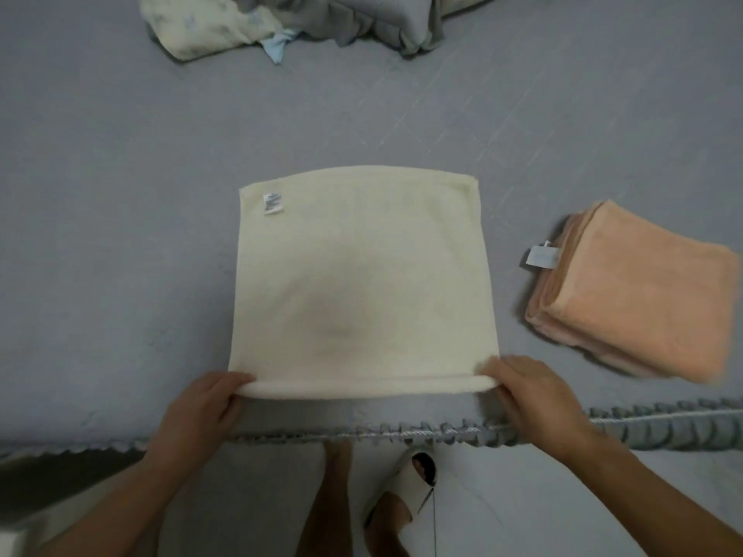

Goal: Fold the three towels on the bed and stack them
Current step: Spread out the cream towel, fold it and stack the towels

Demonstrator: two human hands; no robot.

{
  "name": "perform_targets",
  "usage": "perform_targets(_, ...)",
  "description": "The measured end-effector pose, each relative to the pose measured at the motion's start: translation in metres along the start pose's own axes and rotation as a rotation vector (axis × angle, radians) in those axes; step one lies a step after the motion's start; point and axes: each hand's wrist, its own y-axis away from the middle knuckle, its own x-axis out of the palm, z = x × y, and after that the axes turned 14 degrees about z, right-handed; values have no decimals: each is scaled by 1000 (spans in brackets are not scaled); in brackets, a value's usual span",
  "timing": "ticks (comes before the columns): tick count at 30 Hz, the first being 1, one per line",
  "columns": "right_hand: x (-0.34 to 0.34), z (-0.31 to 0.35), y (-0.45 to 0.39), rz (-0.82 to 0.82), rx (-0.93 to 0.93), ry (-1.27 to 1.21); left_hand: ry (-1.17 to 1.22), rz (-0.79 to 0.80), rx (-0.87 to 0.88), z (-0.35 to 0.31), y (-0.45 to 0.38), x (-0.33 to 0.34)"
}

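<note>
On grey bed [120,195], hands grip cream towel [362,275].

No legible text on either tag

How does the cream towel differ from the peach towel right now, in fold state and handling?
The cream towel lies as one broad flat panel; the peach towel is a compact thick bundle of several layers. The left hand and right hand grip the cream towel's near corners; the peach towel sits untouched to the right. Both rest on the grey bed and show a label.
</note>
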Motion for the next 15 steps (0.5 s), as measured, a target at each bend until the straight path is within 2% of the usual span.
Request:
perform_targets(3,-29,9,16,127,58,-149,64,-6,8,-4,18,-33)
perform_targets(5,-56,14,9,169,76,-193,174,-29,-58,-8,18,-61)
perform_targets(7,-86,17,-14,111,83,-229,233,-81,-132,-11,1,-88)
perform_targets(11,-142,12,-95,-111,163,-221,240,-261,-112,-12,-85,-134)
perform_targets(15,-167,-12,-174,-199,367,-153,242,-269,-103,-14,-183,-157)
